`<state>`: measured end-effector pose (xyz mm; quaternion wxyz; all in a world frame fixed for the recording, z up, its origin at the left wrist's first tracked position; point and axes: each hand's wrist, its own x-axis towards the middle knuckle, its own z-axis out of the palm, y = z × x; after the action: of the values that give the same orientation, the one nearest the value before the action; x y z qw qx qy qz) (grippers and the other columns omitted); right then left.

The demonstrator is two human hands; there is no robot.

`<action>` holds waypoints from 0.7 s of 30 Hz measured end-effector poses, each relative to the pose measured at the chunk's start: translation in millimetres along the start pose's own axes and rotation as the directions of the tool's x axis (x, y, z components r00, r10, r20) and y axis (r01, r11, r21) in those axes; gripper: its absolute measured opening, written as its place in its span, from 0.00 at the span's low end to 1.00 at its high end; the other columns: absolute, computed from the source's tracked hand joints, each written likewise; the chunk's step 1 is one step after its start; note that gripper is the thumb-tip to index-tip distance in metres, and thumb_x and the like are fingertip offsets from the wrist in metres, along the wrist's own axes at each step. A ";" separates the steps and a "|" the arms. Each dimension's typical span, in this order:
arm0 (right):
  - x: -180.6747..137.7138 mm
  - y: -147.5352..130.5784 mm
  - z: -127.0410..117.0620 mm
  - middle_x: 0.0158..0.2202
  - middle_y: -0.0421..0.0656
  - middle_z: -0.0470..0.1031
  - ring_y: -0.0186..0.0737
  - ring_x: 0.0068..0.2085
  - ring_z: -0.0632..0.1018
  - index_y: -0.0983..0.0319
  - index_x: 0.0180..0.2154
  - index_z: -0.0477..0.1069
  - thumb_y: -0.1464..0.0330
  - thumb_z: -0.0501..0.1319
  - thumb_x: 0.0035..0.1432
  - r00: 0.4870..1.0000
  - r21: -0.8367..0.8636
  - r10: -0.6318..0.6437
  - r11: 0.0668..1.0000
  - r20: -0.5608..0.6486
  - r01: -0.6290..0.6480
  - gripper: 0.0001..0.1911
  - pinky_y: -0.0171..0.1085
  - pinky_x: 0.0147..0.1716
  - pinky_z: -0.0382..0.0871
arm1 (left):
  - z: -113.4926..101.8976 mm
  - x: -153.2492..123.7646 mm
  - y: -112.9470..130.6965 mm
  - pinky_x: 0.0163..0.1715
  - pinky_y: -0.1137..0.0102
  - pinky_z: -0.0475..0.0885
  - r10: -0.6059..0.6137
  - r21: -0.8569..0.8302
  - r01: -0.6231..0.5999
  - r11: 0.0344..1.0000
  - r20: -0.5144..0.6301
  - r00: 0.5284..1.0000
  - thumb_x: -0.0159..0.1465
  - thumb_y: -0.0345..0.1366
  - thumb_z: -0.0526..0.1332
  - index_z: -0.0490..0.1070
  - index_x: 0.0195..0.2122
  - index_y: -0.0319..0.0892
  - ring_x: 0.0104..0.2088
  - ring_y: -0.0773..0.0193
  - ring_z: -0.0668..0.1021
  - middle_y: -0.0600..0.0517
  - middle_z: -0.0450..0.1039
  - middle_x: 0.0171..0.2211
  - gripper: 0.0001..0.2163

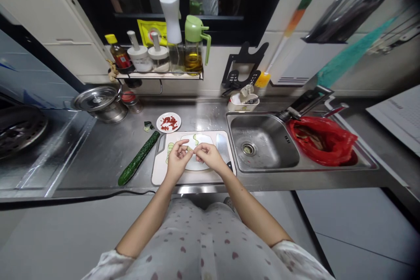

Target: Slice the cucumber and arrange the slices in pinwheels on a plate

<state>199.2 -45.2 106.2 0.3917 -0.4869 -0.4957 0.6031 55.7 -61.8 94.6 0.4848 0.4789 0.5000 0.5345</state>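
Note:
My left hand and my right hand meet above a white plate on the cutting board. The fingertips of both are pinched together around a small, pale green cucumber slice, mostly hidden by the fingers. On the plate's far part lies a curved piece of cucumber slice. More cucumber slices lie in a row along the board's left side, partly behind my left hand. To the right of my right hand rests a knife, its dark handle toward me.
A whole cucumber lies left of the board. Behind are a small plate of chopped red pieces and cucumber ends. A sink is at right, beside a red bag. A lidded pot stands at left.

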 end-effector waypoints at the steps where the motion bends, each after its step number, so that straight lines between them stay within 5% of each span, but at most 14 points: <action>1: 0.6 0.1 -1.2 0.17 0.35 0.69 0.29 0.19 0.68 0.62 0.26 0.68 0.66 0.59 0.47 1.000 -0.012 -0.012 1.000 0.010 0.012 0.05 0.28 0.20 0.61 | -0.5 0.9 -0.8 0.26 0.76 0.62 -0.018 -0.012 0.018 1.000 0.011 1.000 0.54 0.36 0.66 0.70 0.47 0.41 0.26 0.72 0.68 0.56 0.68 0.27 0.18; 12: 10.2 23.0 -17.0 0.18 0.34 0.68 0.30 0.22 0.69 0.63 0.28 0.70 0.62 0.63 0.50 0.997 -0.209 -0.054 0.976 0.054 0.064 0.10 0.30 0.24 0.62 | -3.6 4.9 -18.5 0.25 0.75 0.61 -0.076 0.102 0.075 0.992 0.004 0.997 0.50 0.39 0.68 0.75 0.33 0.40 0.24 0.71 0.66 0.56 0.66 0.24 0.11; 21: 40.1 42.1 -37.1 0.25 0.37 0.72 0.33 0.28 0.70 0.62 0.30 0.72 0.72 0.56 0.53 0.992 -0.599 -0.123 0.796 -0.017 0.088 0.06 0.30 0.31 0.61 | 4.7 32.1 -61.5 0.28 0.74 0.63 -0.111 0.357 0.116 0.927 -0.033 0.993 0.53 0.38 0.66 0.75 0.32 0.40 0.24 0.70 0.68 0.56 0.70 0.24 0.09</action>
<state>227.0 -7.4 55.7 0.2652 -0.5734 -0.6756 0.3801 60.4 -27.7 34.3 0.4165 0.5263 0.6187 0.4084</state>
